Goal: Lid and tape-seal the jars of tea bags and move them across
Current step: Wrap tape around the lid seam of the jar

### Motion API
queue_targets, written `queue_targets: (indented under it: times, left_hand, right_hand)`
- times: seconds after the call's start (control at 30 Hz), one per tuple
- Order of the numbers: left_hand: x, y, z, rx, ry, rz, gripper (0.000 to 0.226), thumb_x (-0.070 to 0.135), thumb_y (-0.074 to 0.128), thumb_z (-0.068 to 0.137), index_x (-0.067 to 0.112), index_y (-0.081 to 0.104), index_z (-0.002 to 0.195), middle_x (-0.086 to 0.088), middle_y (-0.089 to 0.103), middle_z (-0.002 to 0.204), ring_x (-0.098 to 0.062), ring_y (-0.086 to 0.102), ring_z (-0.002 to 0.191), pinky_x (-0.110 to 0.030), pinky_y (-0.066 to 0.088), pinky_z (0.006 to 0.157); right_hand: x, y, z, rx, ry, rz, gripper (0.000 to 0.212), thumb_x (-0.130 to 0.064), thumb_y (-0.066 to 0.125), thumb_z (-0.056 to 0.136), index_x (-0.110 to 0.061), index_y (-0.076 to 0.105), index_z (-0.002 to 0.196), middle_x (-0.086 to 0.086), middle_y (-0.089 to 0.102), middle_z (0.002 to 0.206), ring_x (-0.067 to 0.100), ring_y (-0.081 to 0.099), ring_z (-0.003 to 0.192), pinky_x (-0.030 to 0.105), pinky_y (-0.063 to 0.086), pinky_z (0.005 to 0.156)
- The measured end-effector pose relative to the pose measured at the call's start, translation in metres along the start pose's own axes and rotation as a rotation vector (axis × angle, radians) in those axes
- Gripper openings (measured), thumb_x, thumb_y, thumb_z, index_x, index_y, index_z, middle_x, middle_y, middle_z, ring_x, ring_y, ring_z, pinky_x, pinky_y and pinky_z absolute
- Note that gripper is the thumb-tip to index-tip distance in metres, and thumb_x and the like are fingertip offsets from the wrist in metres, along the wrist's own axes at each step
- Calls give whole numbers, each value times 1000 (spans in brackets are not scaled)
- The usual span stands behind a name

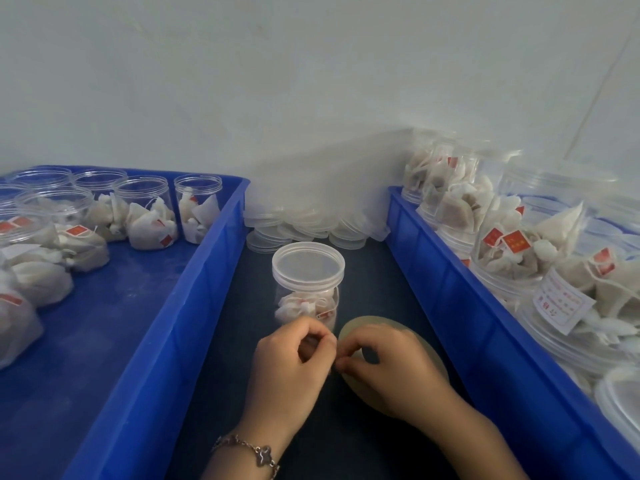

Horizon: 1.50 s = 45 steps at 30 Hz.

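Tape roll (391,355) is lying flat, its hole facing up, gripped under the right hand (388,362). The lidded jar (307,282) stands upright, long axis vertical, just beyond the fingertips. Left hand (294,358) fingers are pinched together at the roll's edge, probably on the tape end, though the strip itself can't be made out. Best peeled slowly, kept taut and untwisted.

Pale wall (242,81), dark tabletop (374,289).
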State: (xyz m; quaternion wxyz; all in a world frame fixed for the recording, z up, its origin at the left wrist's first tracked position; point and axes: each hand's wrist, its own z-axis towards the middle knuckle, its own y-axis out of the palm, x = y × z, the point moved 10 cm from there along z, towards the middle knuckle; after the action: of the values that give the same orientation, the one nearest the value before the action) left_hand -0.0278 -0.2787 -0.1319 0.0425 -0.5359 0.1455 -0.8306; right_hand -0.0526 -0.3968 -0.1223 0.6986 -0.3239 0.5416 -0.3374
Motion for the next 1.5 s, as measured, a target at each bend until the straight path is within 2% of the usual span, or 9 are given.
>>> queue_targets:
  times: [0.27, 0.43, 0.67, 0.93, 1.03, 1.2, 1.33, 1.43, 1.5]
  left_hand:
    - [-15, 20, -3, -143, -192, -196, 26, 50, 68, 68, 34, 70, 87, 13, 72, 80, -6, 68, 67, -20, 55, 64]
    - [-13, 24, -1, -135, -130, -70, 13, 23, 76, 76, 35, 71, 76, 17, 70, 74, -1, 64, 65, -15, 51, 63]
    - [-11, 25, -1, -83, -139, -155, 14, 28, 73, 77, 34, 72, 90, 10, 70, 80, -6, 65, 75, -26, 55, 71]
    - [0, 18, 0, 4, 16, -19, 6, 8, 75, 75, 13, 75, 75, 8, 69, 77, -8, 63, 79, -22, 51, 68]
    - [-2, 20, -2, -19, -20, -24, 9, 16, 75, 75, 25, 74, 75, 10, 71, 77, -3, 65, 77, -20, 51, 68]
    - [-1, 23, -5, -60, -82, -56, 18, 35, 65, 73, 53, 64, 75, 25, 68, 76, 7, 64, 72, -12, 50, 62]
    - [-8, 15, -3, 18, -126, -77, 19, 20, 67, 79, 35, 70, 69, 12, 69, 67, -1, 64, 64, -21, 51, 59]
    - [-9, 6, -2, 56, -124, -50, 17, 22, 72, 78, 32, 71, 65, 17, 68, 65, 4, 62, 63, -12, 46, 55]
    - [-3, 0, -3, 98, -67, -6, 9, 28, 73, 77, 31, 72, 69, 17, 67, 65, 1, 63, 65, -16, 48, 56]
  right_hand:
    - [-2, -24, -6, 233, 5, 121, 9, -21, 63, 87, -22, 71, 84, -6, 66, 80, 3, 58, 81, 21, 48, 74]
    - [-5, -48, -17, 478, -22, 193, 22, -20, 67, 80, -41, 62, 76, -16, 63, 78, -5, 58, 87, 8, 44, 73]
    - [-7, -40, -13, 383, 2, 189, 37, -12, 69, 82, -45, 60, 98, -19, 61, 81, -2, 58, 85, 11, 44, 74]
    - [-20, -39, -16, 454, -95, 149, 11, -9, 71, 79, -19, 74, 81, -13, 56, 93, 3, 53, 93, 17, 42, 81]
    - [-18, -42, -17, 477, -94, 161, 11, -8, 73, 79, -19, 75, 81, -9, 59, 89, 8, 56, 89, 33, 49, 77]
    - [-24, -40, -16, 445, -137, 91, 8, -14, 71, 82, -21, 76, 80, -12, 60, 88, 7, 56, 87, 27, 46, 76]
    - [-38, -40, -18, 447, -210, 8, 21, -34, 59, 82, -21, 75, 88, -11, 62, 90, 9, 59, 86, 29, 51, 73]
    - [-24, -31, -10, 327, -81, 60, 70, -64, 53, 74, -51, 26, 138, -32, 46, 112, -4, 49, 105, 19, 43, 89]
    - [4, -17, -8, 84, 138, 68, 98, -85, 47, 52, -65, -9, 130, -42, 29, 115, -13, 38, 111, 16, 35, 93]
